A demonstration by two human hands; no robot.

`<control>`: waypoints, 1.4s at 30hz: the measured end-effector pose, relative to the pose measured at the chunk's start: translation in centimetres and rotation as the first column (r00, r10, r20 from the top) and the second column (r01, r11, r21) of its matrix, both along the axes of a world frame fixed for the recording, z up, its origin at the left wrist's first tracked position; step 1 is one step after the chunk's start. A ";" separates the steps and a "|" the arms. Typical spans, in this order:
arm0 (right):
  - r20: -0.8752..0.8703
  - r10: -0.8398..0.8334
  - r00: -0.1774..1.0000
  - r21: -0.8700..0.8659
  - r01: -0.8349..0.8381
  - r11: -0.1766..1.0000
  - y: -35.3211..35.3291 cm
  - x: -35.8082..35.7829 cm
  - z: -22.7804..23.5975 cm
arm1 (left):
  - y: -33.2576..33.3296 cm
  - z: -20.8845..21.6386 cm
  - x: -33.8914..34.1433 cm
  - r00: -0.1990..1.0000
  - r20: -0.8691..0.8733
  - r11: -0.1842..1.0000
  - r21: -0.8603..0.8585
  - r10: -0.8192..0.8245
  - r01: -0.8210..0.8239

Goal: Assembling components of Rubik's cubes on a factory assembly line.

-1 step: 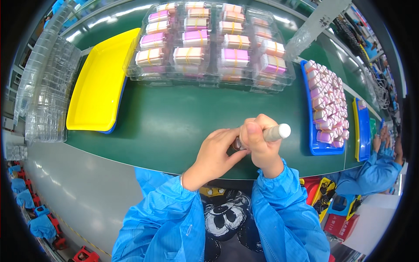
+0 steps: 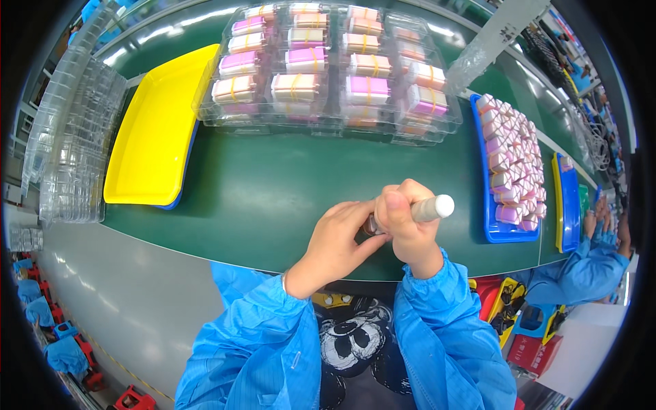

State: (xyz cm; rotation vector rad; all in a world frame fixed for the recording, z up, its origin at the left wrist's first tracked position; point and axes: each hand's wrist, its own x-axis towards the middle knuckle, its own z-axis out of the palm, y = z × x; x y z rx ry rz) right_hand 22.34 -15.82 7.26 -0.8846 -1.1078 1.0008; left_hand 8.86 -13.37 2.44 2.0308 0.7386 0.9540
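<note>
My right hand (image 2: 410, 222) is closed in a fist around a pale beige cylindrical handle (image 2: 428, 208) with a rounded white end. That end sticks out to the right past my thumb; the handle's other end is hidden. Beside it, my left hand (image 2: 335, 240) curves inward with its fingertips against the right fist. Its fingers and thumb close round a small object (image 2: 371, 225), of which only a dark, shiny sliver shows between the hands. Both hands are above the near edge of the green table (image 2: 273, 178).
A clear plastic tray (image 2: 236, 121) of banded pink, white and peach blocks stands at the back. To the left are a yellow tray (image 2: 147, 137) and stacked clear trays (image 2: 78, 150). On the right, a blue tray (image 2: 512, 236) holds many similar pieces; another person's hands (image 2: 601, 215) are beyond.
</note>
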 end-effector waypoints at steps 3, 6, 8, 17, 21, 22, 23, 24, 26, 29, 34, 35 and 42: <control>0.038 0.001 0.999 0.025 -0.002 1.000 0.0 0.3 -0.4 | 0.0 -0.2 0.1 1.000 0.014 0.998 0.051 0.026 -0.027; -0.034 0.031 0.999 0.030 -0.030 0.999 -0.1 0.6 -0.6 | 0.0 0.2 0.0 0.999 -0.040 0.999 -0.032 -0.009 0.008; -0.172 0.081 0.982 0.053 -0.073 0.996 0.1 1.2 -0.5 | -0.3 0.5 0.1 0.995 -0.099 0.996 -0.089 -0.010 0.001; 0.422 -0.734 0.531 0.132 0.765 0.630 -7.2 16.2 6.7 | -0.3 -0.2 0.0 0.993 -0.113 0.999 -0.031 0.016 -0.020; 0.823 -0.558 0.112 0.213 0.849 0.484 -9.1 22.6 3.8 | -0.2 -0.2 -0.1 0.996 -0.085 0.994 -0.112 -0.004 -0.005; 0.863 -0.505 -0.016 0.302 0.818 0.490 -9.0 22.8 2.6 | -0.3 -0.6 -0.2 0.998 0.055 0.963 -0.267 -0.031 0.044; 0.902 -0.428 -0.061 0.299 0.803 0.515 -9.2 22.8 1.6 | -0.5 -1.2 -0.4 0.980 0.196 0.906 -0.408 -0.033 0.112; 0.932 -0.347 -0.108 0.293 0.789 0.540 -9.4 22.7 0.8 | -0.6 -1.5 -0.5 0.943 0.332 0.827 -0.527 -0.011 0.194; 0.916 -0.364 -0.168 0.356 0.759 0.546 -8.9 21.3 0.1 | -0.1 -1.6 -1.0 0.873 0.484 0.733 -0.615 0.058 0.292; 0.899 -0.368 -0.238 0.411 0.747 0.522 -8.4 21.0 -0.9 | 0.9 -0.8 -1.6 0.781 0.594 0.510 -0.742 0.196 0.436; 0.882 -0.402 -0.246 0.446 0.710 0.545 -8.9 21.6 -1.3 | 1.0 0.4 -1.9 0.658 0.675 0.173 -0.730 0.335 0.661; 0.883 -0.415 -0.220 0.435 0.715 0.547 -9.1 22.0 -1.4 | 1.0 0.4 -1.8 0.683 0.662 0.184 -0.746 0.308 0.640; 0.868 -0.493 -0.061 0.380 0.721 0.579 -9.6 23.5 -1.6 | 0.9 1.2 -1.9 0.809 0.562 0.292 -0.813 0.173 0.503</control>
